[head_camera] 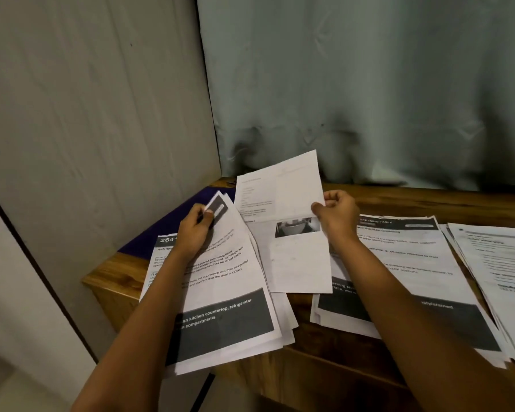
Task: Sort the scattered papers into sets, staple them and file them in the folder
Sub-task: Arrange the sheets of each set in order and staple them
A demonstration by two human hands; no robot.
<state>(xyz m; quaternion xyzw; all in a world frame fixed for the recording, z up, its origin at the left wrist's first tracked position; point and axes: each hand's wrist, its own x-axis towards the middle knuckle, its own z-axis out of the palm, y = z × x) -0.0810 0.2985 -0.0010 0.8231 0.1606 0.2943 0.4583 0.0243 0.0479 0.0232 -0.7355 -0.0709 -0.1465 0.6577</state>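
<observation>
- Wooden table beside a pale curtain.
- Left hand, fingers curled, pinching the fanned stack.
- Right hand, fingers pinching a raised sheet by its edge.

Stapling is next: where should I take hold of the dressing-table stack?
I'd grip the dressing-table stack at its near left corner, coming from the front: it lies flat on the table, but there its sheets are staggered, leaving edges to lift.
</observation>
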